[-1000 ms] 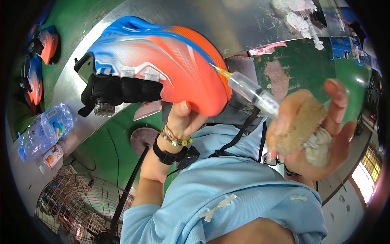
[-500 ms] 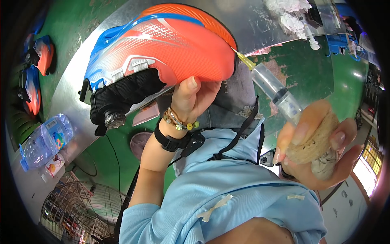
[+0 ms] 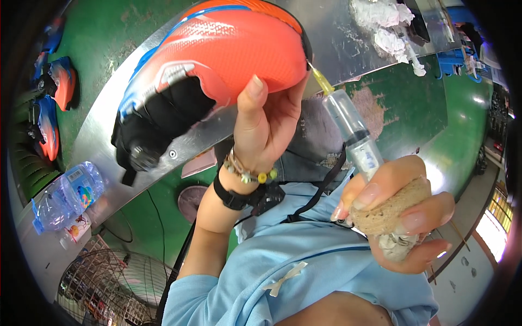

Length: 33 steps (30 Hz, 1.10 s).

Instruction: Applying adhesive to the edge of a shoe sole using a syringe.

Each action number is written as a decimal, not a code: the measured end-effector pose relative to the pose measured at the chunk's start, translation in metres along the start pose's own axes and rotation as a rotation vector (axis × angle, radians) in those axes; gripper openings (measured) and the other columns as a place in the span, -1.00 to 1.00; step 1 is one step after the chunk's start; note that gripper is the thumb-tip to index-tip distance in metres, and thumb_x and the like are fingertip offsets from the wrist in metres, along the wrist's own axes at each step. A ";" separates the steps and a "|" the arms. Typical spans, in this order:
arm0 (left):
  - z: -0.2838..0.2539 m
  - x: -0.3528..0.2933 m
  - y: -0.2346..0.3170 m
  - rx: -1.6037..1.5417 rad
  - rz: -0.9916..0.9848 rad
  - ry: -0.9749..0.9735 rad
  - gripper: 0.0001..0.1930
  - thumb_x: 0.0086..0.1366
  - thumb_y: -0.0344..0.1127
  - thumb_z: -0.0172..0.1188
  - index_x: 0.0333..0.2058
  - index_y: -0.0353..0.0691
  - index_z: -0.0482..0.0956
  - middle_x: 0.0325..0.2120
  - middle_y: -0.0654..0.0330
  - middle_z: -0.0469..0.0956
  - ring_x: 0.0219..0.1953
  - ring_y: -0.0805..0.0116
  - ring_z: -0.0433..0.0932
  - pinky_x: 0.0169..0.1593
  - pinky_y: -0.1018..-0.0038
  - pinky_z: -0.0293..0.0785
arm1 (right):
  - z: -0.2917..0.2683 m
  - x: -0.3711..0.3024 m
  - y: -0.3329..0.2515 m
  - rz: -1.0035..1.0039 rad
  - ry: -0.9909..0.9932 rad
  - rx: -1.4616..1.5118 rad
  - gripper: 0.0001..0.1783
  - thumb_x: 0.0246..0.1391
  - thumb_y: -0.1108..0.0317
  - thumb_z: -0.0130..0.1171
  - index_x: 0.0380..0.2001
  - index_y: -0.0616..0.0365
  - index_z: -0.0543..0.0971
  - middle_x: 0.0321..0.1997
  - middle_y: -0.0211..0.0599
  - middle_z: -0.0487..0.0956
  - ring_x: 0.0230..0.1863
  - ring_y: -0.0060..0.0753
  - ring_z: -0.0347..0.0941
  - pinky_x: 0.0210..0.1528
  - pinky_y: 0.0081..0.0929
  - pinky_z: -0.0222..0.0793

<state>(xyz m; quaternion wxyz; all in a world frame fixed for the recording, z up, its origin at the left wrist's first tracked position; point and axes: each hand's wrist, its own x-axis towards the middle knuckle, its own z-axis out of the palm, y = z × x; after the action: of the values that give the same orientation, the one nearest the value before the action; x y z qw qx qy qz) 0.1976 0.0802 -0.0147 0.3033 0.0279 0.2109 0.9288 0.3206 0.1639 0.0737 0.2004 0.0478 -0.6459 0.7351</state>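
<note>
An orange, blue and black sports shoe [image 3: 250,51] is propped up by my left hand [image 3: 266,117], whose thumb presses on the orange upper near the toe. The hand's other fingers pass behind the shoe, partly hidden. In my right hand [image 3: 408,190] is a clear syringe [image 3: 343,114] with a yellow-hubbed needle [image 3: 322,80]. Its tip meets the toe edge, where upper and dark sole join; whether it touches, I cannot tell. The same hand also grips a tan, rough pad [image 3: 389,209] and a crumpled whitish wad [image 3: 398,245].
A metal worktop [image 3: 103,146] curves behind the shoe. Crumpled white paper [image 3: 383,16] lies at the far right of it, a plastic bottle [image 3: 70,193] at the left. More matching shoes [image 3: 48,127] stand far left. A wire-caged fan [image 3: 111,282] is at lower left.
The shoe has turned slightly and moved up, showing more of its toe side. My right hand has come left and a little down, and the syringe now points more steeply upward at the toe edge.
</note>
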 end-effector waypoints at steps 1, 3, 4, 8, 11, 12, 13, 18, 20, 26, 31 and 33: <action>0.004 -0.002 0.004 0.009 0.004 -0.001 -0.27 -0.01 0.00 0.30 0.05 -0.29 0.25 0.09 0.19 0.26 0.23 0.21 0.08 0.30 0.22 -0.01 | 0.001 0.000 0.007 -0.023 0.000 -0.013 -0.56 0.14 -0.16 -0.32 -0.23 -0.04 0.30 -0.33 0.09 0.31 -0.65 -0.23 0.33 -0.59 -0.35 0.47; 0.027 -0.004 0.012 -0.089 -0.064 0.234 -0.40 0.11 -0.03 0.20 0.02 -0.27 0.28 0.01 0.18 0.35 0.18 0.21 0.19 0.29 0.26 0.03 | 0.001 0.003 0.005 -0.061 0.008 -0.049 -0.55 0.15 -0.15 -0.33 -0.24 -0.03 0.31 -0.34 0.09 0.32 -0.65 -0.21 0.34 -0.58 -0.34 0.49; 0.031 -0.006 0.019 -0.144 -0.116 0.295 -0.62 0.14 -0.10 0.20 -0.15 -0.17 0.41 -0.16 0.25 0.48 -0.07 0.42 0.44 0.10 0.41 0.36 | 0.004 0.002 0.007 -0.081 0.006 -0.022 -0.55 0.16 -0.14 -0.34 -0.24 -0.02 0.32 -0.35 0.09 0.34 -0.64 -0.20 0.35 -0.57 -0.34 0.49; 0.044 -0.010 0.034 -0.110 -0.196 0.378 -0.59 0.13 -0.07 0.19 -0.16 -0.23 0.41 -0.24 0.24 0.52 -0.18 0.42 0.51 -0.01 0.49 0.47 | 0.010 0.001 0.021 -0.201 0.040 0.014 -0.53 0.19 -0.10 -0.40 -0.24 0.03 0.34 -0.38 0.11 0.36 -0.66 -0.20 0.37 -0.60 -0.38 0.49; 0.044 -0.010 0.037 -0.109 -0.227 0.370 -0.60 0.14 -0.07 0.18 -0.17 -0.24 0.42 -0.26 0.22 0.53 -0.19 0.40 0.53 -0.04 0.51 0.49 | 0.015 -0.005 0.028 -0.222 0.194 0.065 -0.35 0.17 -0.17 -0.37 -0.40 0.13 0.56 -0.33 0.07 0.48 -0.55 -0.23 0.49 -0.52 -0.44 0.44; 0.044 -0.010 0.037 -0.100 -0.228 0.363 -0.60 0.14 -0.07 0.18 -0.17 -0.24 0.42 -0.26 0.22 0.53 -0.19 0.40 0.53 -0.04 0.51 0.49 | 0.014 -0.005 0.031 -0.231 0.199 0.068 -0.35 0.17 -0.17 -0.37 -0.40 0.13 0.56 -0.33 0.07 0.48 -0.55 -0.23 0.49 -0.52 -0.44 0.44; 0.044 -0.010 0.038 -0.096 -0.236 0.377 -0.60 0.14 -0.07 0.18 -0.18 -0.25 0.42 -0.27 0.21 0.53 -0.20 0.39 0.53 -0.06 0.53 0.50 | 0.012 -0.004 0.035 -0.267 0.181 0.052 -0.37 0.18 -0.13 -0.36 -0.39 0.14 0.56 -0.33 0.07 0.48 -0.55 -0.23 0.49 -0.53 -0.44 0.45; 0.042 -0.009 0.039 -0.088 -0.247 0.406 -0.59 0.15 -0.06 0.17 -0.18 -0.26 0.42 -0.29 0.21 0.53 -0.21 0.38 0.53 -0.07 0.55 0.51 | 0.008 -0.007 0.048 -0.345 0.173 0.041 -0.43 0.20 -0.04 -0.32 -0.38 0.20 0.55 -0.35 0.07 0.48 -0.57 -0.23 0.49 -0.57 -0.45 0.46; 0.042 -0.008 0.042 -0.116 -0.277 0.380 -0.57 0.15 -0.06 0.16 -0.15 -0.27 0.41 -0.24 0.18 0.52 -0.19 0.38 0.53 -0.07 0.56 0.51 | 0.002 -0.006 0.046 -0.322 0.083 0.001 -0.44 0.19 -0.04 -0.28 -0.38 0.22 0.54 -0.36 0.09 0.49 -0.58 -0.23 0.48 -0.58 -0.46 0.45; 0.053 0.001 0.039 -0.124 -0.230 0.430 -0.53 0.17 -0.08 0.14 -0.06 -0.28 0.35 -0.11 0.12 0.46 -0.09 0.32 0.47 -0.06 0.55 0.50 | -0.001 -0.006 0.038 -0.340 0.122 -0.067 -0.46 0.18 -0.04 -0.25 -0.35 0.21 0.54 -0.34 0.14 0.47 -0.55 -0.25 0.47 -0.54 -0.45 0.46; -0.007 0.031 0.104 0.169 -0.222 0.299 -0.55 0.14 -0.13 0.18 -0.04 -0.21 0.36 0.00 0.16 0.38 0.11 0.29 0.30 -0.15 0.59 0.54 | -0.032 0.004 0.034 -0.574 0.330 -0.053 -0.46 0.18 -0.04 -0.28 -0.25 0.27 0.45 -0.38 0.13 0.46 -0.51 -0.24 0.45 -0.52 -0.49 0.45; -0.041 0.068 0.155 0.277 -0.047 0.435 -0.55 0.14 -0.07 0.17 -0.08 -0.22 0.40 0.01 0.16 0.37 0.08 0.31 0.34 -0.18 0.59 0.55 | -0.060 0.002 0.034 -0.371 0.167 -0.280 -0.51 0.19 0.04 -0.27 -0.20 0.30 0.40 -0.32 0.12 0.45 -0.51 -0.25 0.46 -0.54 -0.51 0.43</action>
<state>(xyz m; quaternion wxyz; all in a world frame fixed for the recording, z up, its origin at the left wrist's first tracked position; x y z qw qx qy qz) 0.0497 -0.0092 0.0060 0.2655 -0.1363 0.3968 0.8680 0.3176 0.2199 0.0329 0.3892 0.0764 -0.7028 0.5905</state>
